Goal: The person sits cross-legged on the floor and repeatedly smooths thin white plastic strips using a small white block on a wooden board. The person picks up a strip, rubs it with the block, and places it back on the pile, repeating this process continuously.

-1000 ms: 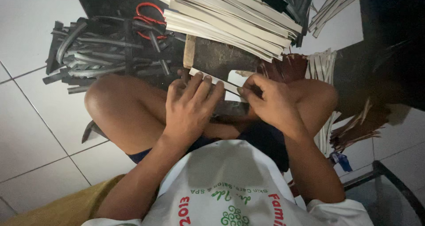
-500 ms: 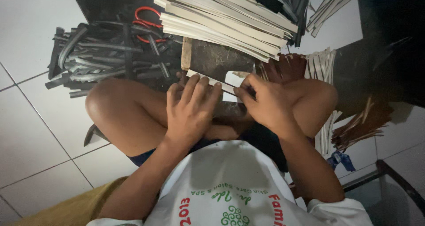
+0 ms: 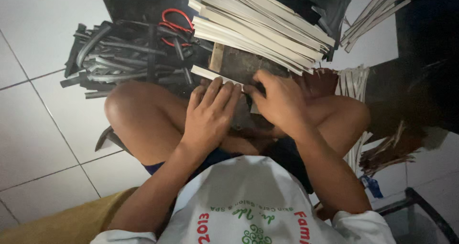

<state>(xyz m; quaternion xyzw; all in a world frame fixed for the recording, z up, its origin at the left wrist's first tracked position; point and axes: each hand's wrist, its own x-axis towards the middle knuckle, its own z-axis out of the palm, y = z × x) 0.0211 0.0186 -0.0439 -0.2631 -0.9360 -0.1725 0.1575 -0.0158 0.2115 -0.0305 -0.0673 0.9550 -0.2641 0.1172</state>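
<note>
Pressing flat, the left hand (image 3: 210, 117) pins a pale strip (image 3: 210, 74) on the wooden block (image 3: 239, 65) above the knees, while the right hand (image 3: 282, 103) curls over its near end, grip hidden. Firm, even pressure would steady it. Counted: one red-handled scissors (image 3: 173, 24), one big stack of pale strips (image 3: 263, 26), and dark strips (image 3: 124, 53) too tangled to number.

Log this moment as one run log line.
left hand: flat on pale flat strip | right hand: pressing the strip's other end | behind: stack of pale strips, red-handled scissors, dark strips pile
</note>
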